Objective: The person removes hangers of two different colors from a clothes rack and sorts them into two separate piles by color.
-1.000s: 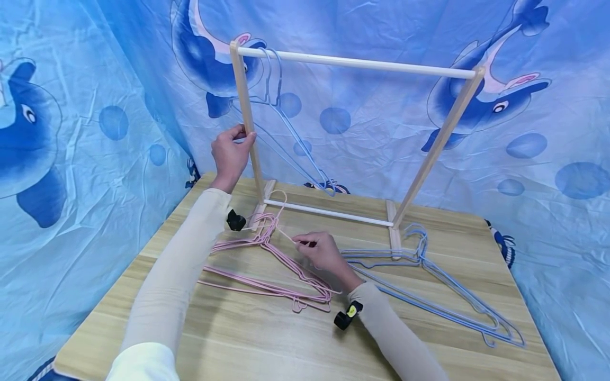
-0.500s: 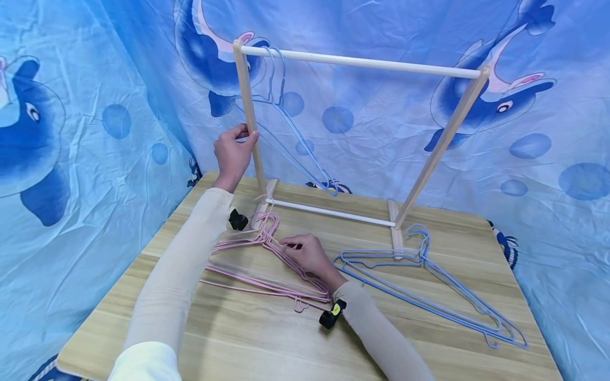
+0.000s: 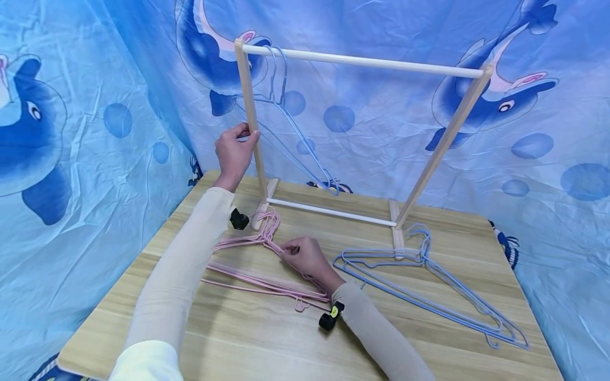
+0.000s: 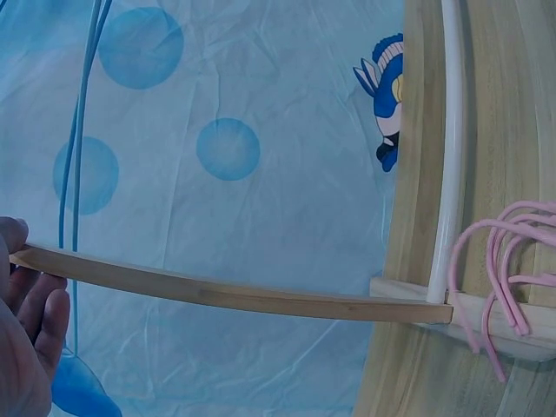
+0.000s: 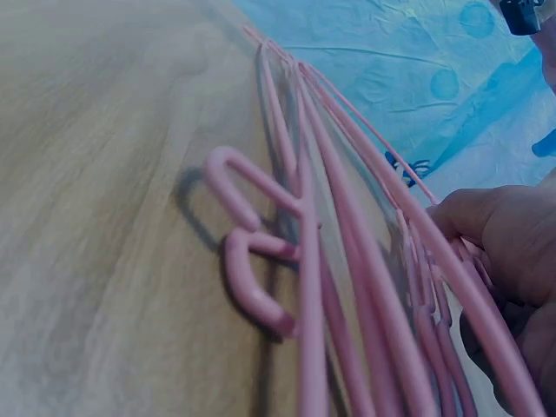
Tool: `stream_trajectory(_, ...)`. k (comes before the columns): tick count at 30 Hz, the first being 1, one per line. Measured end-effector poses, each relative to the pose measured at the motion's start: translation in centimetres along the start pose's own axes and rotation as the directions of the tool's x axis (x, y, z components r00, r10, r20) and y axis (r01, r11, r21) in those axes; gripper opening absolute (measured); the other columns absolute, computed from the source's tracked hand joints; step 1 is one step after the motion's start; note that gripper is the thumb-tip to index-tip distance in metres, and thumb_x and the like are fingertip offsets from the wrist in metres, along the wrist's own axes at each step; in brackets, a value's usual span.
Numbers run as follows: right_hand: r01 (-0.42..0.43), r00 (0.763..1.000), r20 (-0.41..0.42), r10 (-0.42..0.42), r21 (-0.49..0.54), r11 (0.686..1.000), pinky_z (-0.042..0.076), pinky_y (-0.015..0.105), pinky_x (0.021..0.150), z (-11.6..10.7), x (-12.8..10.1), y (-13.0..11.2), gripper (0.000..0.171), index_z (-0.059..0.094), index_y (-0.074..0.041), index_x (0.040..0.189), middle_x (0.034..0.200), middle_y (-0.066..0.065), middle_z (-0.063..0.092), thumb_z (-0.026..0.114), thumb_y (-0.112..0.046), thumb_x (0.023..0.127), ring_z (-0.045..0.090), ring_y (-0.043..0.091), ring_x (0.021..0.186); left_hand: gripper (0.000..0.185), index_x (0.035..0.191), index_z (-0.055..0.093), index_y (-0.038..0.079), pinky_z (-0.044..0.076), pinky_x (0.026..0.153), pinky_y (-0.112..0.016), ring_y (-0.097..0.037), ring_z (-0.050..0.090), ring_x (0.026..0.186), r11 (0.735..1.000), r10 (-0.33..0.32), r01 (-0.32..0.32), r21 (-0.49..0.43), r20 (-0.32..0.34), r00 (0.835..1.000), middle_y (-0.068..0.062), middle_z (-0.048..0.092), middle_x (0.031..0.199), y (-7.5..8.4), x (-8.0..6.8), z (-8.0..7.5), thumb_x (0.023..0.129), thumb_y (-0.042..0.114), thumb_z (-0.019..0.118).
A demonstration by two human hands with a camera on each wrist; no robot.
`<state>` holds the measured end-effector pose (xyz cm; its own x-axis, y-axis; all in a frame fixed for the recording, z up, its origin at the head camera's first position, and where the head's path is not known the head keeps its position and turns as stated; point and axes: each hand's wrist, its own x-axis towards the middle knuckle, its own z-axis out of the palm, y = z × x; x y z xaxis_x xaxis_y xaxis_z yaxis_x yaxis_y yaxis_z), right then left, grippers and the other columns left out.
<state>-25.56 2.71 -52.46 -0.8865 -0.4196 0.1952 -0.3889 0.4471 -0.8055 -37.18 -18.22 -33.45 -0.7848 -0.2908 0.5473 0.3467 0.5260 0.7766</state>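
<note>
My left hand point(image 3: 233, 154) pinches the left wooden post point(image 3: 252, 106) of a small clothes rack, thumb in front. The left wrist view also shows the fingers point(image 4: 54, 326) at that post. Down on the table, my right hand point(image 3: 308, 260) pinches the sloping shoulder of a pink hanger in a stack of several pink hangers point(image 5: 308, 287). Their hooks lie bunched beside the rack's left foot, and my left arm covers their left ends. Two blue hangers point(image 3: 284, 79) hang from the rack's top bar point(image 3: 362, 62), near its left end.
More blue hangers point(image 3: 425, 247) lie stacked on the table point(image 3: 257, 344) at the right, by the rack's right foot point(image 3: 398, 244). A white lower rod point(image 3: 329, 211) joins the two feet. Behind stands a blue curtain point(image 3: 371, 143) with dolphin prints.
My right hand has moved left and down, lowering a raised pink hanger onto the pink stack. The left hand keeps its grip on the post.
</note>
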Motion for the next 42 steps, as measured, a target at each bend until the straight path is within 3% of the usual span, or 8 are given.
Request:
stream_trajectory(11,-0.006,1.000,0.025,0.005,0.028,1.000,0.054,0.020,0.068,0.0,-0.2,0.6,0.019,0.082,-0.007,0.103,0.079,-0.007,0.073,0.082,-0.015,0.086,0.063,0.001,0.071,0.038,0.126,0.074,0.012,0.059,0.091,-0.040,-0.023,0.074,0.102,1.000,-0.009,0.009,-0.012,0.002,1.000,-0.010,0.076,0.116,0.0,0.0,0.0,0.098,0.036,0.071)
stream_trajectory(18,0.021,0.999,0.025,-0.023,0.073,0.997,0.054,0.020,0.067,-0.9,-0.6,1.0,0.023,0.080,-0.005,0.108,0.085,-0.001,0.075,0.081,-0.017,0.088,0.064,0.003,0.071,0.033,0.122,0.077,0.014,0.060,0.086,-0.041,-0.022,0.075,0.095,1.000,0.013,-0.013,-0.004,-0.017,1.000,-0.008,0.077,0.110,0.0,0.0,0.2,0.097,0.034,0.072)
stream_trajectory(25,-0.023,1.000,-0.001,0.024,0.238,0.971,0.056,0.025,0.076,-3.8,-1.9,1.1,0.036,0.072,0.002,0.123,0.096,0.006,0.075,0.078,-0.015,0.091,0.067,0.012,0.084,0.034,0.123,0.076,0.013,0.060,0.086,-0.041,-0.022,0.075,0.097,1.000,0.010,-0.010,-0.011,-0.012,1.000,-0.008,0.077,0.111,0.2,0.0,0.1,0.097,0.034,0.072)
stream_trajectory(33,0.033,0.994,-0.113,0.007,0.343,0.939,0.058,0.034,0.085,-8.0,-3.4,0.3,0.033,0.069,0.002,0.128,0.112,0.024,0.071,0.069,-0.012,0.098,0.069,0.016,0.095,0.037,0.124,0.076,0.012,0.060,0.087,-0.040,-0.022,0.073,0.100,1.000,0.010,-0.010,-0.016,-0.010,1.000,-0.009,0.077,0.112,0.1,0.0,0.1,0.097,0.038,0.071)
stream_trajectory(38,0.057,0.985,-0.170,0.021,0.443,0.895,0.060,0.031,0.083,-10.6,-4.1,-0.5,0.034,0.066,0.008,0.128,0.108,0.013,0.074,0.060,-0.014,0.103,0.070,0.014,0.093,0.038,0.124,0.075,0.012,0.060,0.087,-0.041,-0.023,0.073,0.101,1.000,0.011,-0.011,-0.015,-0.011,1.000,-0.010,0.077,0.112,0.1,0.1,0.1,0.097,0.039,0.070)
stream_trajectory(42,0.087,0.972,-0.232,0.024,0.456,0.886,0.059,0.028,0.080,-12.5,-4.3,-1.2,0.036,0.065,0.012,0.126,0.102,0.004,0.074,0.058,-0.015,0.103,0.070,0.013,0.090,0.039,0.125,0.075,0.012,0.060,0.086,-0.040,-0.022,0.073,0.100,1.000,0.008,-0.008,-0.006,-0.012,1.000,-0.009,0.077,0.113,0.1,0.1,0.1,0.097,0.039,0.070)
